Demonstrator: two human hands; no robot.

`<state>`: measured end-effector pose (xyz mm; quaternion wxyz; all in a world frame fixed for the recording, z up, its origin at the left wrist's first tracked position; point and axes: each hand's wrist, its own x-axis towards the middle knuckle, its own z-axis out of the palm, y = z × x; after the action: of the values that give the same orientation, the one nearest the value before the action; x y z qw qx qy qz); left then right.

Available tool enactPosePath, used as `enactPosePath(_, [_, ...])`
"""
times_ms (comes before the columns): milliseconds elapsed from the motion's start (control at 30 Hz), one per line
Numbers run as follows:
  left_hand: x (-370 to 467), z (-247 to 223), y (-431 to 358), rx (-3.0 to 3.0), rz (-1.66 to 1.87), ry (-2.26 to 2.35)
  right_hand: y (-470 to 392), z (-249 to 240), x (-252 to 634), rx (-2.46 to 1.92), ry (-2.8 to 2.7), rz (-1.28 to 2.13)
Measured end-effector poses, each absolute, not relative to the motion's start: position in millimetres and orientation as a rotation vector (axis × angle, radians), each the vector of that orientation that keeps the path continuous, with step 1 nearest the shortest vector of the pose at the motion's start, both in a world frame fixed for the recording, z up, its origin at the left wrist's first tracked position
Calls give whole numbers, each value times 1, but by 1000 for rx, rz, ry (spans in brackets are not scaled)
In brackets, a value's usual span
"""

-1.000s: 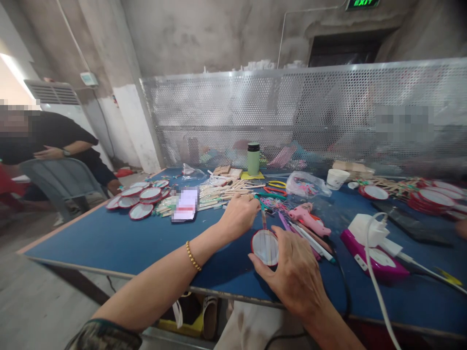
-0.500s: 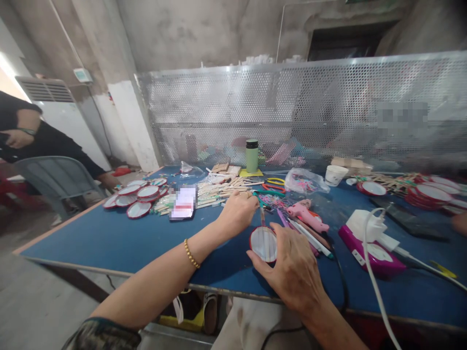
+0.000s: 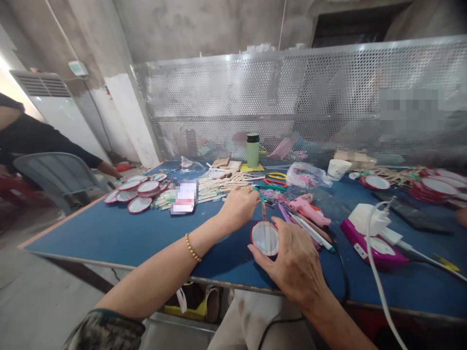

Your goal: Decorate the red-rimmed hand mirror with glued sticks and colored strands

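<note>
A small white disc with a red rim (image 3: 263, 238), drum-like and mounted on a flat stick (image 3: 263, 212), is held low over the front part of the table. My right hand (image 3: 294, 257) curves its thumb and fingers around the disc's right side. At the far end of the stick, my left hand (image 3: 242, 204) is closed in a pinch beside a teal bit; its fingertips are partly hidden. To the right of the disc lie a pink glue gun (image 3: 310, 210) and several pens (image 3: 310, 233). Colourful strings (image 3: 275, 197) lie just beyond.
A phone (image 3: 185, 197), wooden sticks (image 3: 219, 187) and a pile of red-rimmed discs (image 3: 139, 204) occupy the left. A green bottle (image 3: 253, 150) and a paper cup (image 3: 338, 169) stand behind. A purple power strip (image 3: 375, 248) with cables sits right. Another person's arm (image 3: 105, 167) reaches toward the disc pile.
The view has shifted slightly. Both my hands keep about the same hold on the disc and stick. At the left, the other person has leaned over, an arm extended toward the disc pile.
</note>
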<state>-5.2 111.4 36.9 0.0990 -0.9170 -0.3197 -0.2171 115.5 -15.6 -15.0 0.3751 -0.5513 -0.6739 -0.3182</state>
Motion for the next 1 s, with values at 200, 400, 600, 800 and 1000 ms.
enactPosePath(200, [-5, 40, 109, -2722, -597, -957, -16, -15, 116, -1419, -1736, -807])
enactPosePath(400, [-5, 40, 110, -2717, -614, -937, -15, -17, 115, -1415, -1724, -791])
enactPosePath(600, [-5, 37, 111, -2711, -660, -927, -16, -16, 115, -1432, -1730, -775])
enactPosePath(800, [-5, 39, 110, -2726, -636, -949, -16, -15, 115, -1425, -1732, -808])
enactPosePath(1000, [-6, 39, 110, -2719, -609, -941, -16, -16, 115, -1432, -1735, -806])
